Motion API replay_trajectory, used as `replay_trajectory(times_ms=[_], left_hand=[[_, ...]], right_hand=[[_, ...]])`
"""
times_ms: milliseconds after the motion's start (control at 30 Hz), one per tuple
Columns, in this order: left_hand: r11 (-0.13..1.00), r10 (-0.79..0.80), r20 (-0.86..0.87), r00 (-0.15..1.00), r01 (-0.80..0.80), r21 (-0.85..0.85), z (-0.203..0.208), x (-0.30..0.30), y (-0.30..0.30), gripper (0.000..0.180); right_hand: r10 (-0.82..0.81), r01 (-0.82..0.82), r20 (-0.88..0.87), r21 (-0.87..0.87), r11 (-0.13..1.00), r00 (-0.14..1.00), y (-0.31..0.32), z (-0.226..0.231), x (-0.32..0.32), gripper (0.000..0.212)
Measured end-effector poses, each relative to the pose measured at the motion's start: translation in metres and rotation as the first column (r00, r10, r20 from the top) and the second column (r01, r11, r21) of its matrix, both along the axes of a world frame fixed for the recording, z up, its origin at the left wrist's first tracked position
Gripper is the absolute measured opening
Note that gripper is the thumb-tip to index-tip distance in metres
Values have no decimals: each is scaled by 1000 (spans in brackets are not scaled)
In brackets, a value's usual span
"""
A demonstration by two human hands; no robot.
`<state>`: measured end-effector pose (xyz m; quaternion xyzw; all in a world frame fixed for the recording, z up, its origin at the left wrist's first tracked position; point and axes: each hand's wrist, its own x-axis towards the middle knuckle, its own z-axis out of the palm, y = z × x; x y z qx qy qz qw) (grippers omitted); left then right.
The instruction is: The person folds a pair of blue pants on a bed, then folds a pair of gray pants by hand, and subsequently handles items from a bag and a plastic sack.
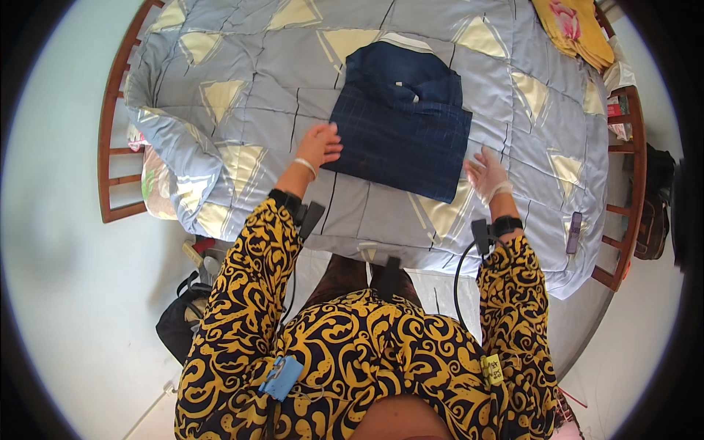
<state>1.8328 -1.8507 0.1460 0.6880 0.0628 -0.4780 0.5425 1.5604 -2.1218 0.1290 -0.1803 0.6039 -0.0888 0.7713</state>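
Observation:
A folded dark blue garment [407, 143] with a faint check lies on a grey quilt [264, 95] patterned with pale yellow triangles. A whitish strip shows along its far edge, and small white marks sit near its middle; I cannot tell its exact kind. My left hand [320, 145] is just by the garment's left edge, fingers stretched and holding nothing. To the right, my right hand [486, 176] hovers beside the other edge, its fingers loosely apart with nothing in them. Bands circle both wrists.
The quilt covers a bed with brown wooden rails [117, 165] at both ends. A folded yellow cloth [576, 29] with a pink flower is at the far right. A slim purple-grey object [573, 233] rests near the right rail. On the floor at left stands a black bag [178, 319].

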Motion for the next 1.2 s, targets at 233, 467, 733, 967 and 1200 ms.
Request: replay_trajectory(times_ms=[233,467,733,967,1200], left_hand=[[879,-358,514,779,96,467,-71,-19,56,67],[784,-434,33,900,359,507,-81,19,41,55],[969,-226,-321,919,247,24,-70,7,79,30],[955,-270,-627,731,286,-78,-8,-17,116,28],[982,-181,-586,790,119,-144,4,52,58,23]], right_hand=[[438,-758,-686,-652,-18,580,59,-41,-59,55],[294,-758,-931,-351,-550,217,88,-16,-13,65],[295,-590,-911,-411,-695,287,79,-21,-31,20],[632,-722,-768,-498,-480,109,100,22,-66,17],[736,-824,-544,-566,34,403,8,47,13,26]])
